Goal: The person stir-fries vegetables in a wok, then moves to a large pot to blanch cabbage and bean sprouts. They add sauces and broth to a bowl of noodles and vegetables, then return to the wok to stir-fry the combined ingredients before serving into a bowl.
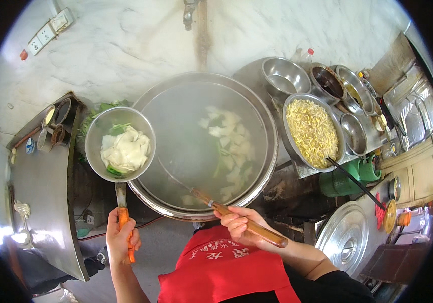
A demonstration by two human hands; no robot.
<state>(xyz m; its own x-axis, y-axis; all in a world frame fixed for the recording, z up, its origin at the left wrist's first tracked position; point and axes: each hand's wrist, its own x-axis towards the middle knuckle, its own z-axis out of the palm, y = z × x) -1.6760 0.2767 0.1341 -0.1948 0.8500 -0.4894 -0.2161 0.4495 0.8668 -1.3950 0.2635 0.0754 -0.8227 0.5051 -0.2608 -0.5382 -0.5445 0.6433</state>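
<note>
My left hand (123,235) grips the orange handle of a metal ladle (121,179), whose deep bowl holds pale sheet noodles (127,149) and some green leaves. The bowl hangs over the left rim of a large round pot (273,151). My right hand (241,226) is closed around the wooden handle of a long utensil (265,231); its thin metal shaft runs into the cloudy, steaming liquid, and its tip is hidden. Flat noodle pieces (235,140) and green leaves float in the right half of the pot.
Leafy greens (94,113) lie behind the ladle, beside a steel counter (42,181) with small containers. To the right are an oval basin of bean sprouts (311,132), metal bowls (285,75), black chopsticks (352,181), a green gas cylinder (339,181) and a large metal lid (343,238).
</note>
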